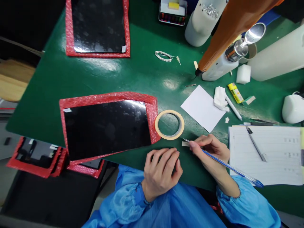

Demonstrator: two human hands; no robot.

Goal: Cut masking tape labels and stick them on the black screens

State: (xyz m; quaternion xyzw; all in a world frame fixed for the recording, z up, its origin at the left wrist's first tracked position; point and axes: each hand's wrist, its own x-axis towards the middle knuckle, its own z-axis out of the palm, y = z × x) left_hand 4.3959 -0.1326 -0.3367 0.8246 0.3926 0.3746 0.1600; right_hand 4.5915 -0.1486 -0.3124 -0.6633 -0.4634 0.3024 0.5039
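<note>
R hand (211, 150): fingers grasping blue pen (224, 163), tip right by small pale strip (185, 144) on worktop (142, 76); contact unclear. L hand (161, 172): fingers released, loosely bent, at near edge. Tape roll (169, 137) lies flat just fwd of both, against R end of red bubble wrap (152, 122) w/ blk panel (106, 131) on it. Notebook (273, 172) to R of R hand, white sheet (201, 109) fwd.
</note>
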